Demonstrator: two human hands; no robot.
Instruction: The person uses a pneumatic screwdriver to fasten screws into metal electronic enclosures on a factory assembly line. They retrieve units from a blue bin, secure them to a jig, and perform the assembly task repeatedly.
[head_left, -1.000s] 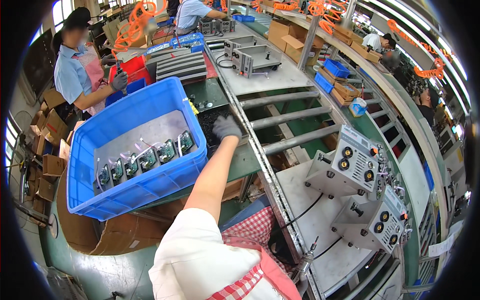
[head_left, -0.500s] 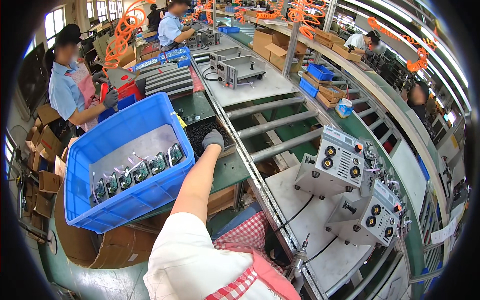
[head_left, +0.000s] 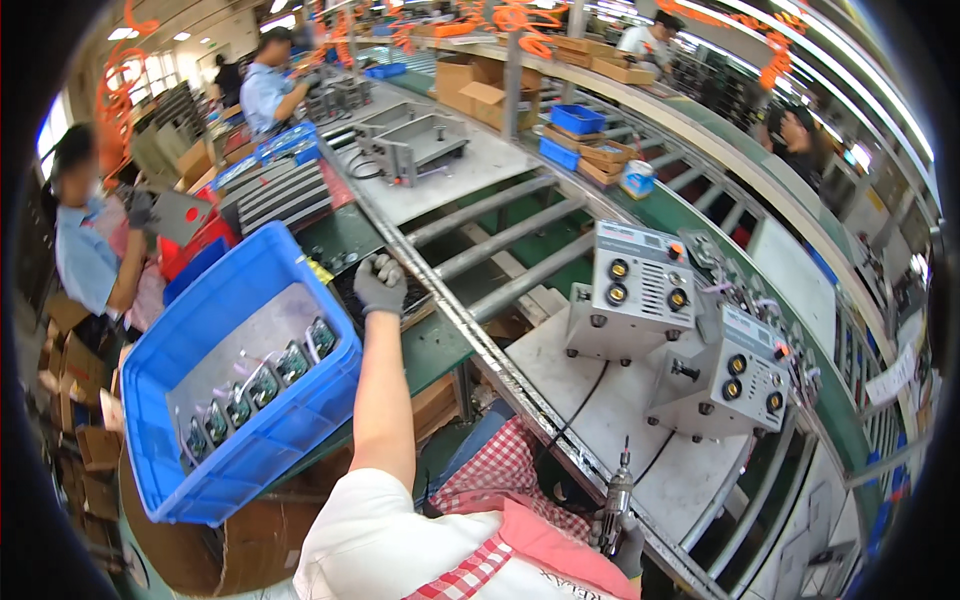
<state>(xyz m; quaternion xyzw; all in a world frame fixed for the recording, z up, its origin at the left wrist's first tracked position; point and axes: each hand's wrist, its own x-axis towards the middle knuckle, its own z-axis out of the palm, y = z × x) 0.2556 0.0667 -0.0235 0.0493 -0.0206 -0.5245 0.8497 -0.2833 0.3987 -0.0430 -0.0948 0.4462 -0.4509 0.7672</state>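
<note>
My left hand, in a grey glove, is just above a tray of small black parts, which it partly covers. Its fingers are curled in, and whatever they hold is too small to make out. Low in the view, my right hand, gloved too and partly hidden, grips a silver power screwdriver with its bit pointing up. Beyond the screwdriver, two grey metal machine housings with knobs and round sockets stand on a white board.
A blue bin with several green circuit boards sits left of my left arm. Conveyor rollers run beyond the rail. Open grey chassis rest farther up the line. A co-worker in blue holds a metal panel at left.
My left hand has lifted from inside the parts tray, turning with fingers curled upward. The screwdriver and my right hand have come further into view at the bottom. The whole view has shifted.
</note>
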